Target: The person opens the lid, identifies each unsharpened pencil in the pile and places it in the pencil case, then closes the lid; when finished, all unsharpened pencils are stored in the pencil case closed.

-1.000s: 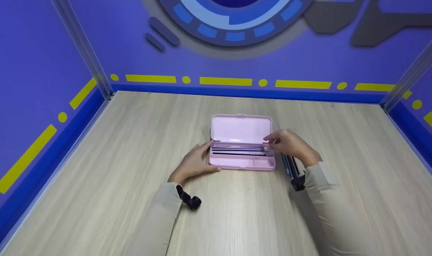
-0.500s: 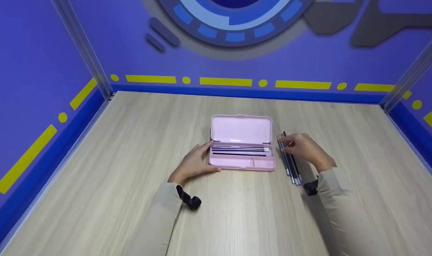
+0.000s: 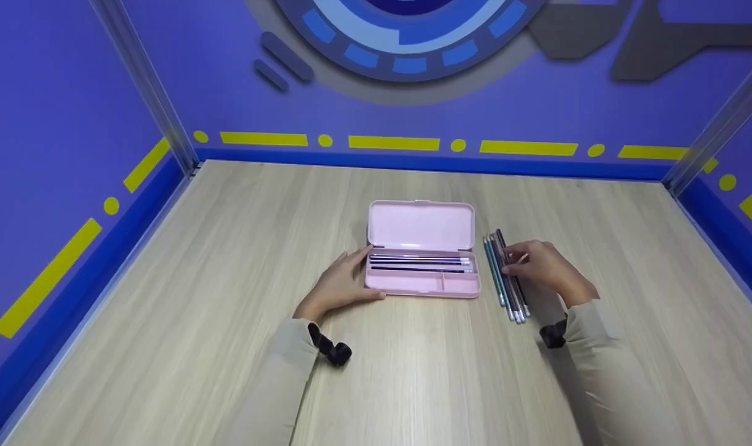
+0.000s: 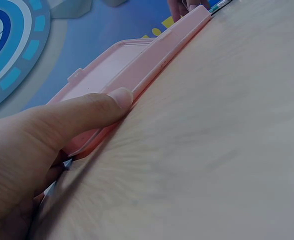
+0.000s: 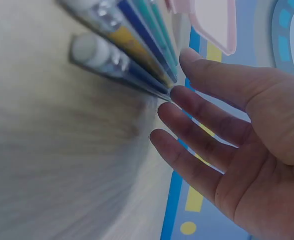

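A pink pencil case [image 3: 407, 282] lies with its lid [image 3: 421, 224] tipped back. Several dark pencils [image 3: 416, 261] lie lengthwise in its long rear compartment; the two front compartments hold nothing visible. At the case's left end my left hand [image 3: 337, 284] grips it, the thumb along the front wall in the left wrist view. Right of the case lies a bundle of loose pencils [image 3: 498, 272], teal and dark ones, eraser ends toward me. My right hand [image 3: 546, 267] is at their right side, thumb and fingertips right at the pencils, fingers extended in the right wrist view.
The pale wood-grain table [image 3: 425, 365] extends on all sides of the case. Blue panels [image 3: 401, 118] with yellow markings stand along its back and sides. Each wrist carries a small black camera, one of them [image 3: 337, 353] on the left.
My right hand has moved from the right end of the case, rightward and toward me, to the loose pencils. The left hand has stayed on the case.
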Available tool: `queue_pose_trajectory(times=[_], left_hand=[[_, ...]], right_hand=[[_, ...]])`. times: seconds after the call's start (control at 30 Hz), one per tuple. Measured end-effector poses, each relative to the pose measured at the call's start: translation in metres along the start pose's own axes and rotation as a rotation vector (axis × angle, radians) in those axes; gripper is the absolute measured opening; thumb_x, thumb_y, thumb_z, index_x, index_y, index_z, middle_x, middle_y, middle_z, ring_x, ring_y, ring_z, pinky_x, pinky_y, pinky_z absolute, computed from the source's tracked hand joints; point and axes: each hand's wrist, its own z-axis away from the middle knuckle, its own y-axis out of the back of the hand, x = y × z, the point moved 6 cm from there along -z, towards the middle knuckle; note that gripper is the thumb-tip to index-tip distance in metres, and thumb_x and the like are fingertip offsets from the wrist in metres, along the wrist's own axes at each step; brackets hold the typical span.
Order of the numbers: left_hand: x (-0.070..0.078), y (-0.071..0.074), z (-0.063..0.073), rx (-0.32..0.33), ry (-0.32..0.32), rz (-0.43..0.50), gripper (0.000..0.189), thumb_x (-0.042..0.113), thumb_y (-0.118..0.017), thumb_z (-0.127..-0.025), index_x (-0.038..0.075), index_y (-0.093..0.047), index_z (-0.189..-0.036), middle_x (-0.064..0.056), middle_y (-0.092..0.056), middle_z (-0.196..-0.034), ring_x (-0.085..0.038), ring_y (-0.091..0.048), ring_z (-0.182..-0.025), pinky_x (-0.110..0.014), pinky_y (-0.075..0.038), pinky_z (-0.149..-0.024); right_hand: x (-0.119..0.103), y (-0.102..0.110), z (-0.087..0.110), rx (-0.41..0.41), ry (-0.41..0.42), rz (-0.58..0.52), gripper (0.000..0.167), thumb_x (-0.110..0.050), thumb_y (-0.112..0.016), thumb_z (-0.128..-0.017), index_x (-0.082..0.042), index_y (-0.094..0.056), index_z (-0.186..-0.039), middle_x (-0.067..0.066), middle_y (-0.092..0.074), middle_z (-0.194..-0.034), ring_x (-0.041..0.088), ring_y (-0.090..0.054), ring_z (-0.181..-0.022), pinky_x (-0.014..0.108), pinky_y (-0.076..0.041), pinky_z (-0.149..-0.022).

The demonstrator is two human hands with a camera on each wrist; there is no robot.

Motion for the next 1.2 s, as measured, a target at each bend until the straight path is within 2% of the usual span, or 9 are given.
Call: queue_pose_trajectory(times=[0.4, 0.7, 0.83, 1.03, 1.2], left_hand=[[-0.002, 0.000, 0.000, 0.001, 0.003, 0.000, 0.102, 0.048, -0.083, -0.067, 0.019, -0.033, -0.151, -0.007, -0.036, -0.154, -0.037, -0.023, -0.145, -0.050, -0.015, -0.122], [-0.001, -0.001, -0.001, 0.001, -0.028, -0.010, 0.100, 0.047, -0.082, -0.068, 0.017, -0.034, -0.150, -0.009, -0.040, -0.152, -0.031, -0.030, -0.143, -0.045, -0.013, -0.123], [-0.001, -0.001, -0.001, 0.002, -0.022, -0.006, 0.101, 0.047, -0.083, -0.068, 0.017, -0.034, -0.150, -0.009, -0.040, -0.152, -0.031, -0.030, -0.144, -0.045, -0.013, -0.123], [0.000, -0.001, -0.001, -0.001, -0.030, -0.005, 0.102, 0.047, -0.083, -0.068, 0.015, -0.033, -0.151, -0.010, -0.039, -0.152, -0.028, -0.032, -0.143, -0.043, -0.012, -0.124], [0.000, -0.001, -0.001, 0.001, -0.032, -0.010, 0.102, 0.047, -0.083, -0.067, 0.015, -0.033, -0.151, -0.010, -0.039, -0.152, -0.027, -0.033, -0.143, -0.042, -0.012, -0.124]], right_hand=[[0.007, -0.001, 0.002, -0.001, -0.022, -0.009, 0.042, -0.007, -0.069, -0.085, 0.009, -0.059, -0.124, 0.021, -0.067, -0.099, 0.022, -0.060, -0.083, 0.032, -0.051, -0.072], [0.015, 0.001, 0.004, 0.004, -0.054, -0.023, 0.043, -0.009, -0.068, -0.086, 0.012, -0.059, -0.122, 0.024, -0.066, -0.102, 0.024, -0.059, -0.085, 0.034, -0.051, -0.075], [0.018, 0.000, 0.003, 0.002, -0.086, -0.029, 0.042, -0.010, -0.068, -0.086, 0.012, -0.060, -0.120, 0.021, -0.066, -0.098, 0.022, -0.057, -0.081, 0.029, -0.048, -0.070], [0.022, -0.004, 0.003, -0.012, -0.182, -0.110, 0.046, -0.007, -0.067, -0.086, 0.014, -0.054, -0.125, 0.023, -0.066, -0.099, 0.014, -0.060, -0.072, 0.024, -0.053, -0.061], [0.025, -0.005, 0.004, -0.016, -0.189, -0.127, 0.047, -0.008, -0.066, -0.087, 0.013, -0.053, -0.127, 0.023, -0.066, -0.098, 0.013, -0.060, -0.068, 0.024, -0.054, -0.058]])
